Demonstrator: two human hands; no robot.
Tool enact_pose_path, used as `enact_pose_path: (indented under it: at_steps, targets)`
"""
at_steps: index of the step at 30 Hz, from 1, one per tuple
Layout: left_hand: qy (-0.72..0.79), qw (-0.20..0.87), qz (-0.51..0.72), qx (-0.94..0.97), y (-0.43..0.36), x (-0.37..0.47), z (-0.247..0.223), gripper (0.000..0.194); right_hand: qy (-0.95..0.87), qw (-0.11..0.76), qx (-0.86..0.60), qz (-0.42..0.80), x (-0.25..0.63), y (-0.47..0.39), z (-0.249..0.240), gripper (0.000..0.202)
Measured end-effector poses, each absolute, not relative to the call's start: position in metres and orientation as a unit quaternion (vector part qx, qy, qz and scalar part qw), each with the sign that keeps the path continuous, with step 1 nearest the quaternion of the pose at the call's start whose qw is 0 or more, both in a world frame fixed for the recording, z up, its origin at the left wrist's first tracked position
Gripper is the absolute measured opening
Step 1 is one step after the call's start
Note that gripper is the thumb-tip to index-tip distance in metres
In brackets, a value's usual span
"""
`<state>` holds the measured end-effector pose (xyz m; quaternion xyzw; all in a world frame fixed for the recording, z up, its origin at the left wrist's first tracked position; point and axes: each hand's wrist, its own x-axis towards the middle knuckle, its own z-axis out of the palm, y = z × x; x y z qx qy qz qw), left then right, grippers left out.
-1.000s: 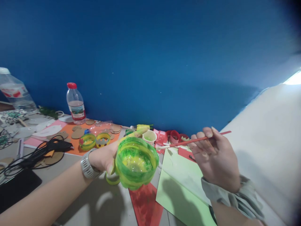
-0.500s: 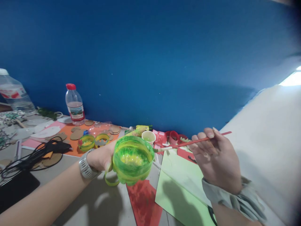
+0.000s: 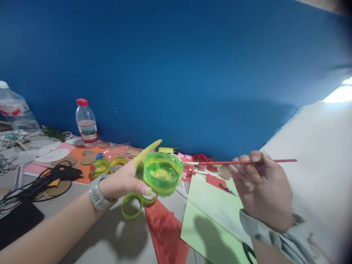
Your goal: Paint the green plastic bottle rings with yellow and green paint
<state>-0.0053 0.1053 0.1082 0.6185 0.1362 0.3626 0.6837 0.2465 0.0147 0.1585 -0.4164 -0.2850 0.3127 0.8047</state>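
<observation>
A clear cup painted green and yellow (image 3: 162, 172) is held in my left hand (image 3: 132, 178), tilted so that its inside shows. Paint stains the raised finger of that hand. Green rings (image 3: 132, 206) hang below the cup at its left side. My right hand (image 3: 262, 187) is closed around the red handle of a thin paintbrush (image 3: 222, 162). The brush tip meets the cup's right rim, or lies very near it. Behind the painted cup, a paper cup is mostly hidden.
Red paper (image 3: 166, 231) and light green sheets (image 3: 217, 216) lie below. Further left are a red-capped bottle (image 3: 87, 126), two small green rings on orange paper, a glue gun with black cable (image 3: 64, 173) and a black phone-like object (image 3: 20, 223). A blue wall stands behind.
The painted cup has moved right and up and has turned, with the rings swinging more into view below. My right hand has shifted right, and the brush lies nearly level.
</observation>
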Motion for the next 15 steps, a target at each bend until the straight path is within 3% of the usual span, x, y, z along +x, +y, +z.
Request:
enact_pose_path:
  at_steps: [15]
  targets:
    - [0.183, 0.689, 0.358, 0.603, 0.096, 0.000, 0.115, 0.125, -0.322, 0.813, -0.396, 0.281, 0.258, 0.017, 0.156, 0.027]
